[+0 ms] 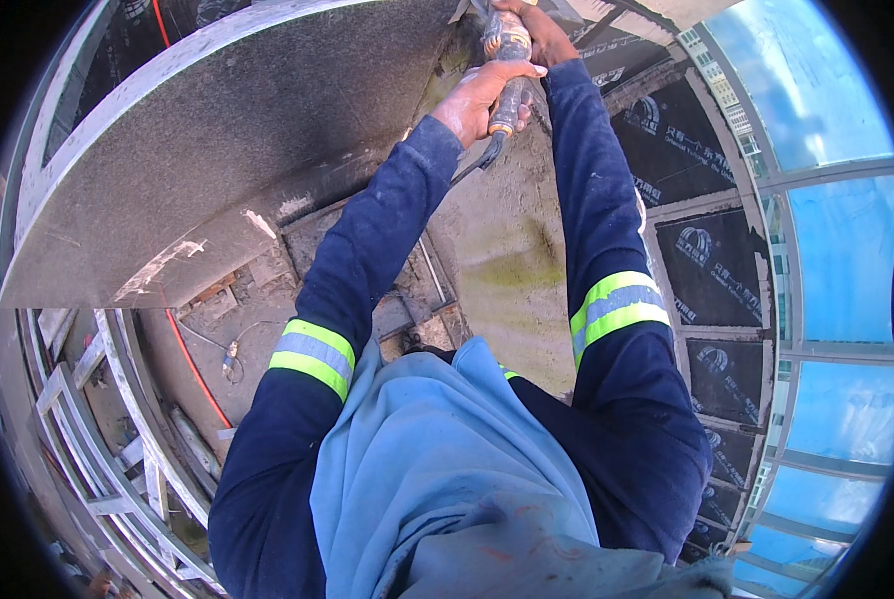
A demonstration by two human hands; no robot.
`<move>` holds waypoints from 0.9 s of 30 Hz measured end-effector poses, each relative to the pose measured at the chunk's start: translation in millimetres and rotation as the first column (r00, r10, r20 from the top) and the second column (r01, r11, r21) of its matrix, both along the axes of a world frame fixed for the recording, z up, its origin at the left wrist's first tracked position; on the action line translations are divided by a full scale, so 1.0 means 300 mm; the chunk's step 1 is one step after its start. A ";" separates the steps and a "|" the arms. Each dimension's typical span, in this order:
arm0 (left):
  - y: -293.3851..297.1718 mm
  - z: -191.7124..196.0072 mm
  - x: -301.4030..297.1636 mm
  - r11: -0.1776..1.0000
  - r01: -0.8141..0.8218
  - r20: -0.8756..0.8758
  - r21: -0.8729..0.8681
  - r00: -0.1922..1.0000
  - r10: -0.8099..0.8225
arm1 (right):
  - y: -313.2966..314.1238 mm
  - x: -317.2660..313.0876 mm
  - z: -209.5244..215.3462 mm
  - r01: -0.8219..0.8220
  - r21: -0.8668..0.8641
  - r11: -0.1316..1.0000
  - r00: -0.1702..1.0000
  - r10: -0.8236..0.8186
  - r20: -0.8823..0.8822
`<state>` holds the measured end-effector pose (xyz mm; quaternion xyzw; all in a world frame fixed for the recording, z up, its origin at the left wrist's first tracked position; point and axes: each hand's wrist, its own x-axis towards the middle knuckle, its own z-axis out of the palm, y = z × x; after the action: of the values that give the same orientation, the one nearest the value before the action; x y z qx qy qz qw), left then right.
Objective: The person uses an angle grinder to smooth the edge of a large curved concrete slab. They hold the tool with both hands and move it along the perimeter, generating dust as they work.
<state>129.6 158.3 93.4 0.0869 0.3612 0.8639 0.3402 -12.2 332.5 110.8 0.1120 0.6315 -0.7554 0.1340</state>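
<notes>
Both arms reach far forward, in dark blue sleeves with reflective bands. A dusty power tool (508, 42), which looks like an angle grinder with a grey and orange body, is between my hands at the top of the view. My left hand (475, 100) is closed around its rear grip, thumb laid across it. Farther forward, my right hand (545, 35) is closed on the front part of the tool. The working end is mostly cut off by the upper edge. A dark power cord (489, 153) runs back from the grip.
A large grey slab or panel (237, 130) curves across the left. Metal frames (117, 439) stand at the lower left, beside an orange cable (199, 369) and a cable connector (231, 351). Black printed panels (711, 270) and blue glazing (846, 260) line the right. Below lies stained concrete (507, 250).
</notes>
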 end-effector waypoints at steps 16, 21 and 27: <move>-0.012 0.006 -0.005 1.000 0.030 0.007 -0.002 1.000 -0.030 | -0.006 0.007 0.001 0.032 -0.025 0.999 0.999 -0.031 0.012; -0.015 0.023 -0.006 1.000 0.016 -0.028 -0.016 0.999 -0.017 | 0.007 -0.012 0.005 0.034 -0.007 0.999 0.999 -0.033 0.032; -0.035 0.020 -0.013 0.999 0.033 -0.009 0.008 0.999 -0.033 | -0.024 -0.011 0.008 -0.025 0.040 0.999 1.000 0.025 0.004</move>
<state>125.6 147.7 99.4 0.0982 0.3576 0.8593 0.3522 -15.6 325.2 113.1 0.1080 0.6475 -0.7408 0.1423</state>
